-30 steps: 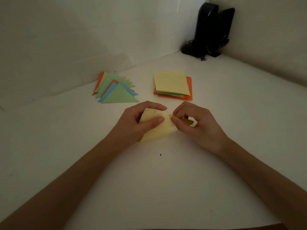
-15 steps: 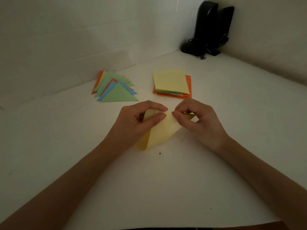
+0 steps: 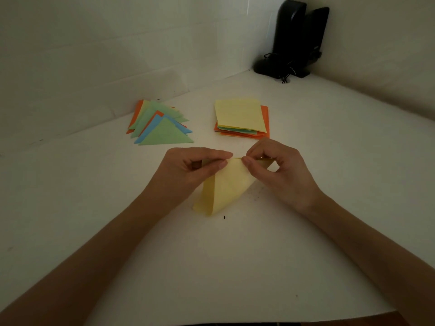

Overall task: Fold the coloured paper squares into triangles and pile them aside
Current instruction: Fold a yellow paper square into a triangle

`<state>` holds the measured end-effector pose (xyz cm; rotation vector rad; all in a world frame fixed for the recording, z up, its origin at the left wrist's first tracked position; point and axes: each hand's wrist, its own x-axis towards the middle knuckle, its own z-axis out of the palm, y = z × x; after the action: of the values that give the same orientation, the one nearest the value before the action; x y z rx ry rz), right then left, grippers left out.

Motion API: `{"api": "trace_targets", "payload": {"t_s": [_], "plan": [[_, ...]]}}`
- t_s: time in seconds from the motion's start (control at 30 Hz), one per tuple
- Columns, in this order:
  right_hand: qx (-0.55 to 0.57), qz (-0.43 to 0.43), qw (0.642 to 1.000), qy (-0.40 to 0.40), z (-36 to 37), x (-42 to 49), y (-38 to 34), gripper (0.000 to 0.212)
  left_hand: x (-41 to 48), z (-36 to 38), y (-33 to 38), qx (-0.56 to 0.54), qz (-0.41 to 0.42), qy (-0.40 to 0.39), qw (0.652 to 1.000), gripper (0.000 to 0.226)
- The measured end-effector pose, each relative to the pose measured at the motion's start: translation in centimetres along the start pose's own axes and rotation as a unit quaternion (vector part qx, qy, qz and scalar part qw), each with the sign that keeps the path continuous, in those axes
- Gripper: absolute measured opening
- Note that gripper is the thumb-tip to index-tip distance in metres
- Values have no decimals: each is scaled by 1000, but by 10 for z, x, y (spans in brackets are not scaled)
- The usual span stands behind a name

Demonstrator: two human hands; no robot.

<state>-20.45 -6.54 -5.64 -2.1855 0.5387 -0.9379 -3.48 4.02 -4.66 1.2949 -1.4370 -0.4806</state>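
A yellow paper square (image 3: 223, 189) is bent over on itself at the middle of the white table, its fold still a loose curve, not a crease. My left hand (image 3: 188, 170) pinches its top corners between thumb and fingers. My right hand (image 3: 280, 170) pinches the same corners from the right side. Behind the hands to the left lies a fanned pile of folded triangles (image 3: 160, 125) in green, blue, orange and yellow. Behind to the right sits a stack of unfolded squares (image 3: 240, 116) with a yellow sheet on top.
The white table (image 3: 235, 267) meets white walls at the back and right. A black device with cables (image 3: 294, 41) stands in the far right corner. The table's front edge runs along the bottom of the view.
The paper has been lifted from a flattened bundle into a taller loop, its lower curve now hanging nearer me. Both hands have kept their pinch at the top corners.
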Motion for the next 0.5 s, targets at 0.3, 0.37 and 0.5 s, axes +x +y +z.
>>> {"api": "trace_targets", "payload": {"t_s": [0.3,0.37,0.5], "plan": [[-1,28,1000,-3,1,0,-1,29,0,1,-4,28,-32,6,999,24],[-2,37,999,-6,1,0,-2,23,0,3,-4,38,-47,25,998,24],[2,52,999,-8,1,-1,-2,16,-1,5,2,77,-15,32,996,24]]}}
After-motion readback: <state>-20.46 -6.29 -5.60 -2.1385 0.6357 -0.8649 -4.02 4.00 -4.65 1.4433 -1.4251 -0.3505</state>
